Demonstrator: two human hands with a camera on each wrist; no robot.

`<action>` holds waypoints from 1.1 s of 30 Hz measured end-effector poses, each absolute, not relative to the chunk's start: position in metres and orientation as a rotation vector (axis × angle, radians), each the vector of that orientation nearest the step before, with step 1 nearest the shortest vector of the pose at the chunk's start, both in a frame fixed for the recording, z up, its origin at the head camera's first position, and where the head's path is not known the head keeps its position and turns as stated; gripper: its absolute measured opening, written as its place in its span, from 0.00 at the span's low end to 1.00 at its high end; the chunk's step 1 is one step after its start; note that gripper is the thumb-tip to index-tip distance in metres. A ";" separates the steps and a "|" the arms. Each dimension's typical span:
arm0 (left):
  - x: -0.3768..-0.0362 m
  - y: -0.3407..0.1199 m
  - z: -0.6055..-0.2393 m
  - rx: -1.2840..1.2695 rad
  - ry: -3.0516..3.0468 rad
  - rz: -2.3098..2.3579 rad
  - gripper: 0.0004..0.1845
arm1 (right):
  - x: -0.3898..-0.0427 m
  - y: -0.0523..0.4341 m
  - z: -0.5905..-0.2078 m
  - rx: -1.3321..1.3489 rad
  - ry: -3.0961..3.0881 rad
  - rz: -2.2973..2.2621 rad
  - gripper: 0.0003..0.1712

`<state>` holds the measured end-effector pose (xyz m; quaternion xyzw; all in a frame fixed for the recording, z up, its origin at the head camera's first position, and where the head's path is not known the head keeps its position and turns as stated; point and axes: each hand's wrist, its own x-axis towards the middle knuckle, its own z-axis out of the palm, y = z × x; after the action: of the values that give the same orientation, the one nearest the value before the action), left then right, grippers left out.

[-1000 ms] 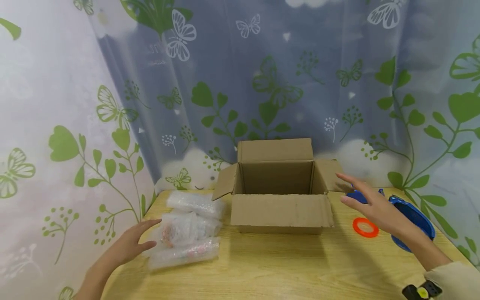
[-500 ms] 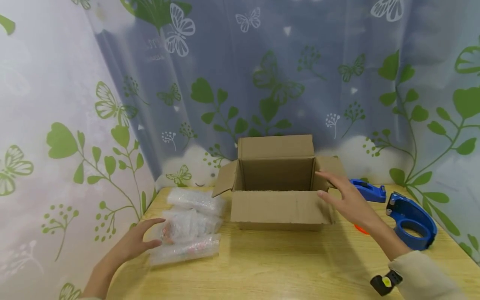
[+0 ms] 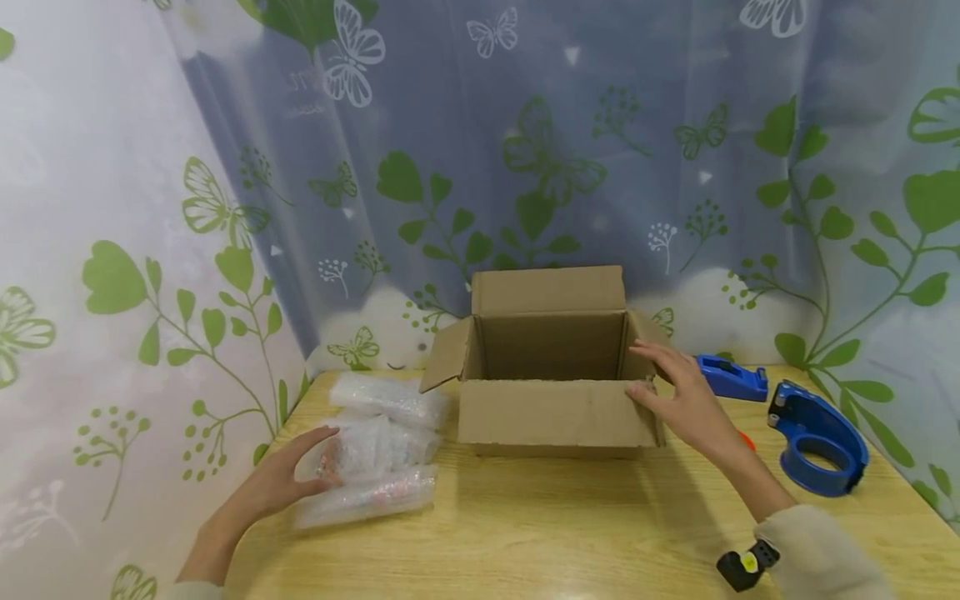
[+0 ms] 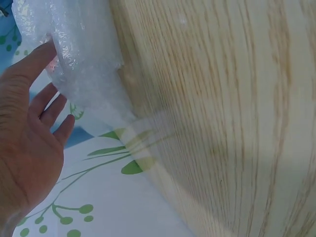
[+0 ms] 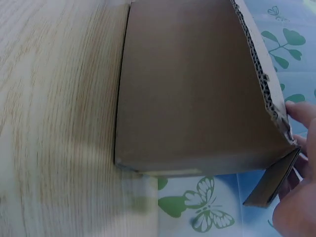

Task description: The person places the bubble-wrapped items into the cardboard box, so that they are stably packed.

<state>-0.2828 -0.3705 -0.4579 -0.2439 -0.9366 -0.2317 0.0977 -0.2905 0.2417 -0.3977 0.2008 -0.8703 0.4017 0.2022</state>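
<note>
Middle bubble-wrapped bundle (image 3: 386, 446) lies nearest my left hand (image 3: 273, 479)
Its long axis runs rightward from those parted fingers; my right hand (image 3: 693, 408), fingers also apart, reaches the carton (image 3: 555, 417).

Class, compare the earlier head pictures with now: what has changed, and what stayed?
The right hand moved left to the right front corner of the box, its arm now mostly hiding the orange ring. The left hand edged right, to the packs; no firm grip shows. The box and packs stayed put.
</note>
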 end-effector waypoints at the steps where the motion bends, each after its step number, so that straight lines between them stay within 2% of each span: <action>1: -0.283 -0.370 -0.458 -0.717 -2.781 -0.686 0.42 | -0.290 0.242 -0.398 0.559 -2.426 1.130 0.35; 22: -0.292 -0.369 -0.472 -0.718 -2.770 -0.774 0.44 | -0.301 0.239 -0.419 0.541 -2.303 1.337 0.35; 33: -0.295 -0.364 -0.473 -0.795 -2.644 -0.596 0.41 | -0.300 0.238 -0.423 0.502 -2.277 1.406 0.36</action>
<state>-0.2950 -0.3642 -0.4735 -0.2780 -0.9243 -0.2083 0.1579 -0.2998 0.2384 -0.4227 0.1805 -0.8180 0.5051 0.2077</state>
